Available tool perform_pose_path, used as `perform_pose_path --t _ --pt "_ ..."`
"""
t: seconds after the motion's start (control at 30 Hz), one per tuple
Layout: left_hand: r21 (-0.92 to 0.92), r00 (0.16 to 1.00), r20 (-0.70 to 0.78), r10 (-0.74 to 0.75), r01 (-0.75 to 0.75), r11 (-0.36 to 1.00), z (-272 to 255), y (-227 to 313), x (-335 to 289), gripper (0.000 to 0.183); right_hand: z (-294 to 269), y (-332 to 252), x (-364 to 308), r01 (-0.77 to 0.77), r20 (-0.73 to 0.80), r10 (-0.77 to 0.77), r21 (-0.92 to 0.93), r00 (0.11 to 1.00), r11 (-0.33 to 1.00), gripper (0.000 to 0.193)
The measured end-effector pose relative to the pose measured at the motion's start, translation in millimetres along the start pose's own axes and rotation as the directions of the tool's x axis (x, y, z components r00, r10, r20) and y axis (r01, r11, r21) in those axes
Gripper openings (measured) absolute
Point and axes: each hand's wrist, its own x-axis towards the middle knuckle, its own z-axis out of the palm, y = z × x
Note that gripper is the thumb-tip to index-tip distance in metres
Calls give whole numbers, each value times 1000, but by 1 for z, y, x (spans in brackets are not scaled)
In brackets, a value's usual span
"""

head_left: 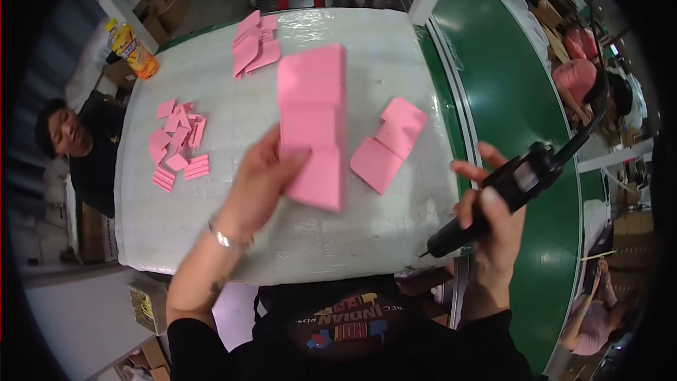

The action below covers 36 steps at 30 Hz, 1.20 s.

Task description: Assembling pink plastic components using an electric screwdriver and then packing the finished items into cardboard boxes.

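Observation:
My left hand [255, 182] grips the lower left edge of a long pink plastic part [312, 123], thumb on its face, and holds it up over the table. My right hand [499, 233] is wrapped round a black electric screwdriver [520, 178] at the table's right edge. Its thin bit points down and to the left, apart from the pink part. Between the two hands, a smaller stepped pink piece [393, 142] lies on the table.
On the white film-covered table [233, 240] lie a stack of pink panels [255, 53] at the far side and small pink pieces [176, 134] at left. An orange drink bottle [134, 49] stands at the far left corner. A green conveyor [504, 85] runs along the right. Several people are nearby.

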Motion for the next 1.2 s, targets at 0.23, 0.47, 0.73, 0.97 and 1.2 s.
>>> perform_pose_path --t 0.23,0.47,0.73,0.97,1.2 --pt "672 986 136 -97 -20 740 59 -34 80 53 -32 14 3 123 -239 -101 82 966 989 50" --pt "861 978 176 -114 -97 499 73 -57 96 66 -45 35 1 94 -243 -38 226 969 970 46" --pt "745 903 380 -203 -169 645 154 -89 119 71 -71 17 -45 291 -159 -251 336 955 896 52" --pt "47 508 853 -122 157 986 299 -164 143 74 -71 -9 -89 405 -10 -432 366 902 838 46" --pt "520 407 847 -341 -507 687 327 -163 124 59 -78 -10 -82 470 -81 -464 229 882 853 46"
